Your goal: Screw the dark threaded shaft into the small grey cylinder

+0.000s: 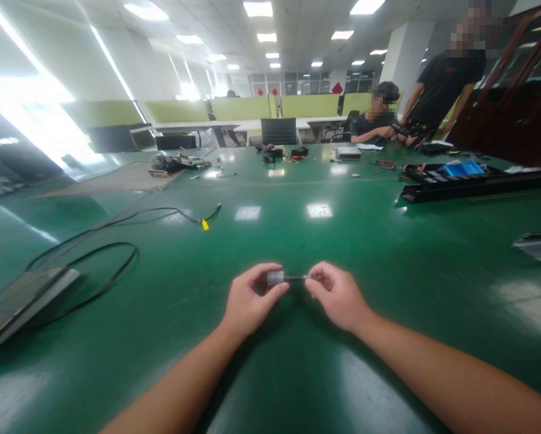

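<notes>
A small silver-grey cylinder (276, 278) is gripped between the thumb and fingers of my left hand (253, 298). From its right end runs a thin dark stem or lead (296, 278), held level above the green table. My right hand (340, 295) pinches the far tip of that stem between thumb and fingers. Whether the stem is stiff or a bundle of wires is too small to tell. Both forearms reach in from the bottom edge.
A flat dark device (26, 301) with a black cable (134, 253) lies at left. A yellow-tagged cable end (205, 225) is farther ahead. Black rails (460, 190) with a blue pack (467, 168) stand at right. Two people are at the far right end.
</notes>
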Demonstrator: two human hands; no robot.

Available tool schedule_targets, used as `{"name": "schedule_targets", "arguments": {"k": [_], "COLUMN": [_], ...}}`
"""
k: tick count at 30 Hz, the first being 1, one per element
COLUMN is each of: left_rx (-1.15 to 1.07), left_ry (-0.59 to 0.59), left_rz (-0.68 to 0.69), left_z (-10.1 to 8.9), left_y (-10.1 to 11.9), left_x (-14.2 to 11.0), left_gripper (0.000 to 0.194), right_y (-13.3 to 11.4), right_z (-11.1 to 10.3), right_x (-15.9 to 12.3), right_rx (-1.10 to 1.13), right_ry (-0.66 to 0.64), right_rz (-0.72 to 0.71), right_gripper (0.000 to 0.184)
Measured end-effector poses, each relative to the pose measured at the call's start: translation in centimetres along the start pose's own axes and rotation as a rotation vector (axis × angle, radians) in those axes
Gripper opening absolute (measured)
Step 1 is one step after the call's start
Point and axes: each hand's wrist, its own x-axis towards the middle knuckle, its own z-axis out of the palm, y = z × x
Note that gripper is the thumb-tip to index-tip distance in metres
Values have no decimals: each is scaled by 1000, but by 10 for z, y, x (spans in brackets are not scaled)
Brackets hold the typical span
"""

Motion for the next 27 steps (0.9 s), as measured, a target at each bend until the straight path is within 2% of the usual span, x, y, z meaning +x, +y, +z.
{"name": "schedule_targets", "arguments": {"k": [18,22,25,27], "left_rx": [-28,-16,-120,-249], "left_ry": [-11,-1,27,53], "left_rz": [-5,-21,-32,-41], "left_z": [0,0,2,3], "left_y": [-1,-1,-3,-6], "left_x": [0,0,1,2], "left_gripper": [30,31,31,30], "right_y": [0,-2,-3,-3], "right_z": [-2,-3,-4,-4], "right_x": [-1,-1,0,1], "right_rx": [-24,22,155,222], "right_ry": [13,78,157,162], "right_rz": [-13,-40,-69,-63], "right_gripper": [12,14,17,20]}}
